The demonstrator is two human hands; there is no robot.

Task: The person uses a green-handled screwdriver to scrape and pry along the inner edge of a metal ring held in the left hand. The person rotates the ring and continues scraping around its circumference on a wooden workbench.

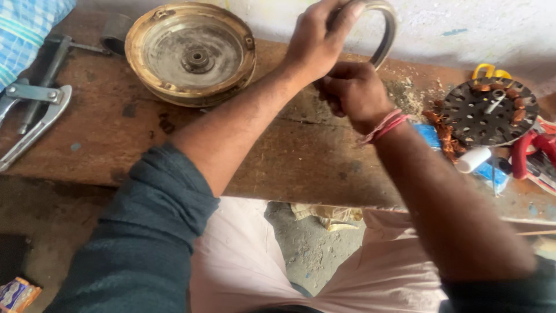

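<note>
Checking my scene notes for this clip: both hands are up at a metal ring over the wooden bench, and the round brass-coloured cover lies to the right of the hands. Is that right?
Not quite. The head view shows the round brass-coloured cover lying to the left of the hands, not the right. The rest holds: the left hand and right hand are both at the metal ring over the wooden bench.

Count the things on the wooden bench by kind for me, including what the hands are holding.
Round brass-coloured metal cover plates: 1
Grey metal rings held in the left hand: 1
Dark round stators with copper windings: 1
Grey metal hand tools at the left edge: 1
White cylinders: 1
Red-handled tools: 1
Total: 6
The right hand is closed just below the ring.
</note>
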